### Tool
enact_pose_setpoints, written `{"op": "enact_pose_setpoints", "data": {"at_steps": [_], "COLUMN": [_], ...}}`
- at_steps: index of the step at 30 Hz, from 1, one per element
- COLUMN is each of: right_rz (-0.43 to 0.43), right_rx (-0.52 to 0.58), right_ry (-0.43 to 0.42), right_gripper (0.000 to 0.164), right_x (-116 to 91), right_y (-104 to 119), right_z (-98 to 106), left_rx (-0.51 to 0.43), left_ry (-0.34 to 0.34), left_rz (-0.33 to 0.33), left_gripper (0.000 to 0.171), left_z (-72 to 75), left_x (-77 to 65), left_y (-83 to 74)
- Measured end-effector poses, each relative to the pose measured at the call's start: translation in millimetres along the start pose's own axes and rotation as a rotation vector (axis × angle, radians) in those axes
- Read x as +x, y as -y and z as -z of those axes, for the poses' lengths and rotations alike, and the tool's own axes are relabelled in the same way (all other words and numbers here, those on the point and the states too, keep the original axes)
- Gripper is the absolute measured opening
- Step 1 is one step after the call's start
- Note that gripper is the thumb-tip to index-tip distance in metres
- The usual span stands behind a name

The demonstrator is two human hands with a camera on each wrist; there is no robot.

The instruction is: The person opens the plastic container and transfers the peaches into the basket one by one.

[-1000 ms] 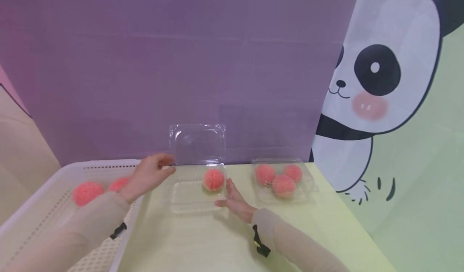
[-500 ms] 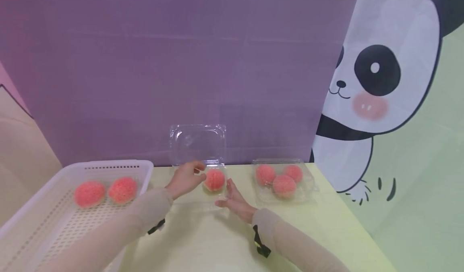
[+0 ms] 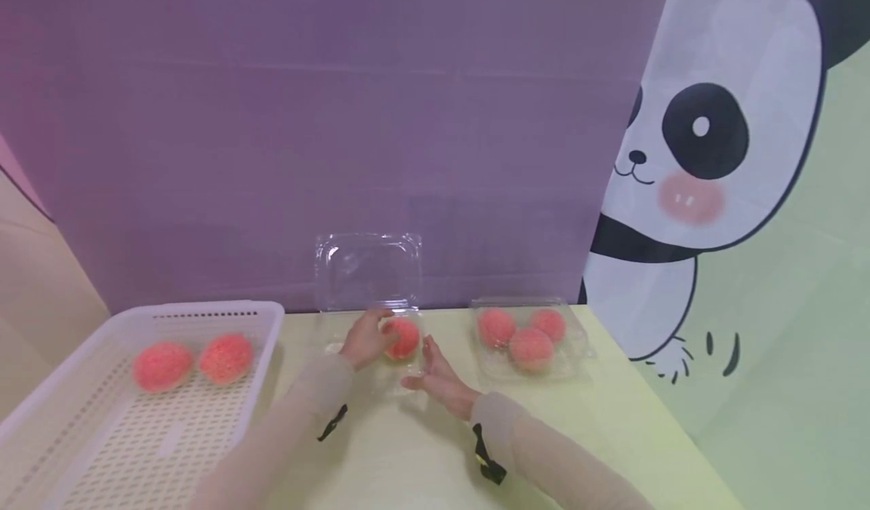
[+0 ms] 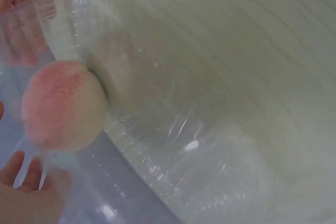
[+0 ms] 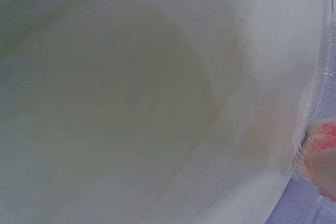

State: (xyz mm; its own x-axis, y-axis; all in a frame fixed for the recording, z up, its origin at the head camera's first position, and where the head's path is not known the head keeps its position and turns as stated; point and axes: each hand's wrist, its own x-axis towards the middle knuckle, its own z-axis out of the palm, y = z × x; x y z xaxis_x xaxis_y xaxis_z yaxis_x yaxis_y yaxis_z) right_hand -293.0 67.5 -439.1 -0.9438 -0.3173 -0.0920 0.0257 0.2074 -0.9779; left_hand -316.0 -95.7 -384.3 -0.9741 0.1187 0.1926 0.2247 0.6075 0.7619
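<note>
Purple backdrop (image 3: 340,132) behind, pale green wall at far right with a panda drawing (image 3: 703,147); pale yellow bench (image 3: 414,457) below, in even light. Clear box (image 3: 331,344) at the middle of the bench, near its back edge; lid (image 3: 370,272) raised upright behind the base, against the purple. One peach (image 3: 406,338), pink-red and cream, sits inside the base, toward its right side. Left hand (image 3: 365,341) reaches over the base from the left, fingers just beside the peach; left grip loose, fingers extended rather than closed round the fruit. Contact with the peach: cannot tell. Right hand (image 3: 443,380) at the front right corner of the same box, thumb and fingers spread apart; right grip slack, fingers straight beside the plastic wall. Left wrist view: peach fuzz and two-tone skin clear, plastic creased with glare. Right wrist view: mostly blurred bench, part of the peach at the right edge with a finger in front. White perforated basket (image 3: 163,427) at left holds two peaches (image 3: 226,359), side by side. Second clear box (image 3: 496,370) at right contains three peaches (image 3: 531,349) in a cluster.
</note>
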Motion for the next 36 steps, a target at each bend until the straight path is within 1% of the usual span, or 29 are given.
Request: {"op": "enact_pose_setpoints", "data": {"at_steps": [2, 6, 7, 11, 15, 20, 23, 26, 28, 31, 36], "right_rz": [0.002, 0.014, 0.021, 0.036, 0.048, 0.052, 0.049, 0.043, 0.052, 0.056, 0.053], "right_rx": [0.001, 0.007, 0.010, 0.016, 0.005, -0.016, -0.018, -0.019, -0.013, -0.002, 0.016], "right_ry": [-0.001, -0.001, 0.000, 0.003, 0.000, -0.007, -0.001, 0.007, 0.009, 0.013, 0.033], "right_gripper": [0.099, 0.098, 0.098, 0.099, 0.100, 0.105, 0.108, 0.111, 0.111, 0.110, 0.110], "right_x": [-1, -2, -1, -2, -1, 4, 5, 6, 7, 8, 8], "right_y": [0, -1, -1, -2, -2, -3, -2, -3, -3, -4, -4], "right_z": [1, 2, 1, 0, 2, 4, 4, 3, 3, 4, 4], "left_rx": [-0.020, -0.024, -0.020, 0.018, 0.067, 0.100, 0.105, 0.134, 0.150, 0.157, 0.181], "left_ry": [-0.009, -0.026, -0.027, -0.023, -0.025, -0.043, -0.044, -0.041, -0.039, -0.039, -0.039], "left_rz": [0.014, 0.017, 0.012, -0.043, -0.076, -0.069, -0.061, -0.056, -0.055, -0.036, -0.013], "left_gripper": [0.052, 0.055, 0.056, 0.059, 0.065, 0.068, 0.069, 0.070, 0.070, 0.071, 0.073], "left_z": [-6.1, -15.9, -17.7, -27.4, -35.7, -40.2, -41.8, -45.9, -48.9, -51.7, -52.0], "left_x": [4.2, 12.5, 14.1, 20.9, 24.8, 24.2, 23.9, 24.4, 24.5, 23.8, 22.0], "left_y": [3.8, 10.8, 13.6, 25.1, 31.1, 28.9, 27.9, 29.5, 30.2, 29.1, 25.4]}}
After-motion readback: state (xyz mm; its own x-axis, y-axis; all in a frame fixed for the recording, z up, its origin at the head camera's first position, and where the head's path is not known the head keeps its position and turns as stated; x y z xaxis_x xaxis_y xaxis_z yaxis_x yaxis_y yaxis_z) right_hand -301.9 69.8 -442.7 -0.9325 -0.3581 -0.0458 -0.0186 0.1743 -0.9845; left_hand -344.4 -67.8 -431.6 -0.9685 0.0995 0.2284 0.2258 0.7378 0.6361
